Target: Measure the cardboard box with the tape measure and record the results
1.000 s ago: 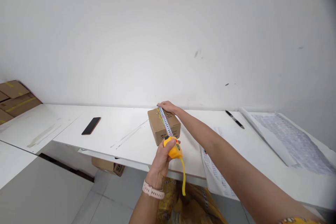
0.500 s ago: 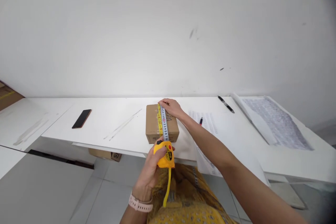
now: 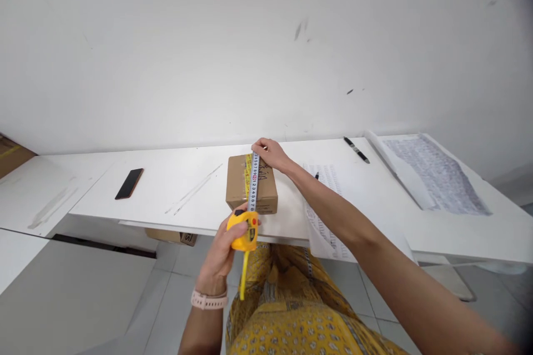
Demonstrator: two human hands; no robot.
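Observation:
A small brown cardboard box [image 3: 237, 180] with yellow tape and dark handwriting on top sits on the white table [image 3: 195, 213]. My left hand [image 3: 222, 247], with a pink band at the wrist, is wrapped around a yellow tape measure [image 3: 244, 231] just in front of the box's near edge. Its pulled-out blade [image 3: 253, 183] runs across the box top to the far edge. There my right hand [image 3: 270, 154] pinches the blade's end against the box, its fingertips partly hidden. A yellow strap [image 3: 245, 277] dangles from the tape measure.
A phone [image 3: 129, 183] lies to the left on the table. Printed sheets [image 3: 333, 177] with a pen partly under my right forearm are to the right. A black pen [image 3: 357, 150] and a crumpled printed sheet in plastic [image 3: 433, 175] lie farther right. The wall [image 3: 208, 55] rises behind.
My left hand has shifted left with the tape measure, so the blade now slants slightly across the box. My right hand still holds the far end. The whole view has shifted a little.

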